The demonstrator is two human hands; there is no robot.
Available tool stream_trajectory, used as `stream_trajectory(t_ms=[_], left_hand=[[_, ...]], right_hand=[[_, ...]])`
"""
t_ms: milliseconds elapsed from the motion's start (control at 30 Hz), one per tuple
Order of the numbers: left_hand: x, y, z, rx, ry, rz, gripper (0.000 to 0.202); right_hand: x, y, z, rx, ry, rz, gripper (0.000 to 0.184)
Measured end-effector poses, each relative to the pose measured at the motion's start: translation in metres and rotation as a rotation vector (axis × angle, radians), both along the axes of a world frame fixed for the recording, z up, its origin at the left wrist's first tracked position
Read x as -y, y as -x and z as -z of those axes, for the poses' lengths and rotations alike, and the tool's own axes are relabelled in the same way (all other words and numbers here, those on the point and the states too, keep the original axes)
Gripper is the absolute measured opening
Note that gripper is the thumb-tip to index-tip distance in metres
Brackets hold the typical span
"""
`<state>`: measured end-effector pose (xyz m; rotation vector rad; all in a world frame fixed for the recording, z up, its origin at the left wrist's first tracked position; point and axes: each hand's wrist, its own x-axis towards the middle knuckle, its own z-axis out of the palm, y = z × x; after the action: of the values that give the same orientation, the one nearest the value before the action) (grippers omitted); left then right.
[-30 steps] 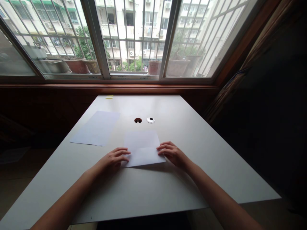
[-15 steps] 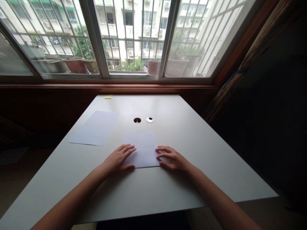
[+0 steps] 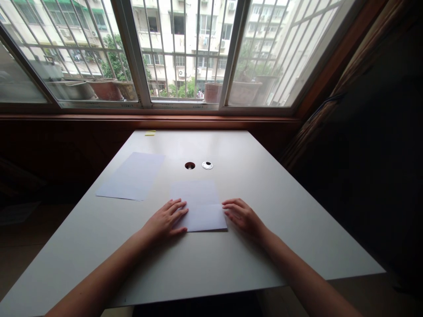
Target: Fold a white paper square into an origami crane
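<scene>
A sheet of white paper (image 3: 201,207) lies in front of me on the white table, with a fold line or layer edge running across its middle. My left hand (image 3: 167,218) rests with spread fingers on the paper's left edge, its thumb near the lower edge. Beside the right edge is my right hand (image 3: 241,216), fingers loosely bent and apart, with nothing visible in them. Its fingertips are close to the paper; whether they touch it I cannot tell.
Further left on the table (image 3: 287,229) lie more white sheets (image 3: 132,176). Beyond the paper are a round hole (image 3: 190,166) and a silvery round cover (image 3: 207,165). Yellow tape (image 3: 150,133) marks the far edge, below a barred window (image 3: 185,53).
My right hand has moved off the paper to the right, its fingers more bent, uncovering the sheet's lower right corner. My left hand stays in nearly the same place.
</scene>
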<state>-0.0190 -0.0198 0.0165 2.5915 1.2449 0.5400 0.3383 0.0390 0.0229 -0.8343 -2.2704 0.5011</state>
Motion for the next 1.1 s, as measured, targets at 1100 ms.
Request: stream_trajectory(t_ms=[1100], left_hand=[[-0.006, 0.029, -0.003, 0.064, 0.046, 0.048, 0.062]], right_hand=[[0.009, 0.063, -0.015, 0.311, -0.096, -0.286, 0.032]])
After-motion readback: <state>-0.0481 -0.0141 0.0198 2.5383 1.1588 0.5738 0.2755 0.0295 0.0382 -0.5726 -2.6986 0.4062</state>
